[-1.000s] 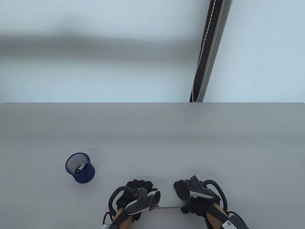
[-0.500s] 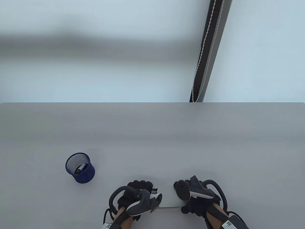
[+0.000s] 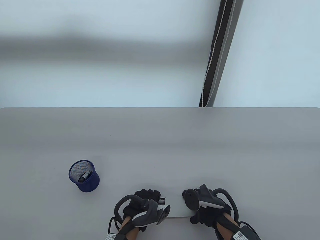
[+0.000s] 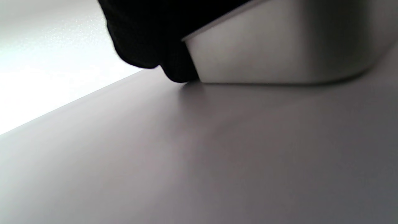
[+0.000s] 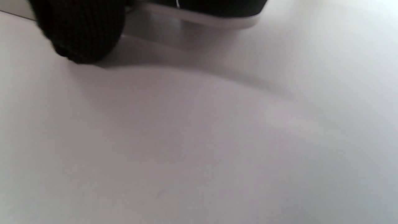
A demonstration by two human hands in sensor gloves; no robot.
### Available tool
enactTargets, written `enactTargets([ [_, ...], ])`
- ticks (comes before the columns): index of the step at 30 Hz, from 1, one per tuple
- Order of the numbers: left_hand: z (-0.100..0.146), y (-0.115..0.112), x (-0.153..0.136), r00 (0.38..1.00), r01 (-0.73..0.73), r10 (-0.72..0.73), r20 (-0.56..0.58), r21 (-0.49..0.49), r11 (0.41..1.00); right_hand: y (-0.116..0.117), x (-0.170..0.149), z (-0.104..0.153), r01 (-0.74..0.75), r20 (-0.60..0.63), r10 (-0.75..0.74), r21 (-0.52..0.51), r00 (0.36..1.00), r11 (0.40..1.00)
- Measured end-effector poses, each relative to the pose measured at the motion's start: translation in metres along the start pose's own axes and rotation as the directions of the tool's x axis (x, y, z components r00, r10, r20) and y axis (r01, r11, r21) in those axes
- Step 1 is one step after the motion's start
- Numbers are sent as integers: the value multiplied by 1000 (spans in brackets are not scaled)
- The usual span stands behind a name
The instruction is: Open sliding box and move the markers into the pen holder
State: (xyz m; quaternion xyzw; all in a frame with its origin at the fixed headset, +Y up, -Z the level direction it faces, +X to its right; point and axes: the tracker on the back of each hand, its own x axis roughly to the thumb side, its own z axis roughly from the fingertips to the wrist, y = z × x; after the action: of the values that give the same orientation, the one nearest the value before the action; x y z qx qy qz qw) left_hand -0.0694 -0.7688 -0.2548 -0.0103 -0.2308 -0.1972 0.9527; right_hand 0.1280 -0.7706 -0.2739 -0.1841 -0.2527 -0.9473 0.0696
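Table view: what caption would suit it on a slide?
Two gloved hands hold a white sliding box; one marker stands in the blue pen holder.

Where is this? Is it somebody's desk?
Probably a plain desk in an office or lab: a bare grey table, a blue mesh pen holder with a marker in it, and a window-blind cord behind.

The big grey table (image 3: 175, 140) fills the near half of the table view. A round blue pen holder (image 3: 84, 176) stands on it at the near left, with a black marker (image 3: 84, 176) leaning inside. A flat white box (image 3: 178, 206) lies on the table at the near edge, right of the holder.
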Motion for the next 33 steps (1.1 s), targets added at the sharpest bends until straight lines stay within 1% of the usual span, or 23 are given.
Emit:
enactTargets([
  [7,2,0,-2,1000,-10,10,13,4,1000,0,0,0,-1,1,1,-1,1000,1000],
  [15,5,1,-10,997,-75,75,-4,3,997,0,0,0,0,2,0,-2,1000,1000],
  [23,8,-1,-21,976,-202,202,-79,9,979,0,0,1,-5,-1,5,-6,1000,1000],
  [33,11,-6,-32,933,-337,336,-132,9,941,0,0,0,-6,-2,6,-5,1000,1000],
])
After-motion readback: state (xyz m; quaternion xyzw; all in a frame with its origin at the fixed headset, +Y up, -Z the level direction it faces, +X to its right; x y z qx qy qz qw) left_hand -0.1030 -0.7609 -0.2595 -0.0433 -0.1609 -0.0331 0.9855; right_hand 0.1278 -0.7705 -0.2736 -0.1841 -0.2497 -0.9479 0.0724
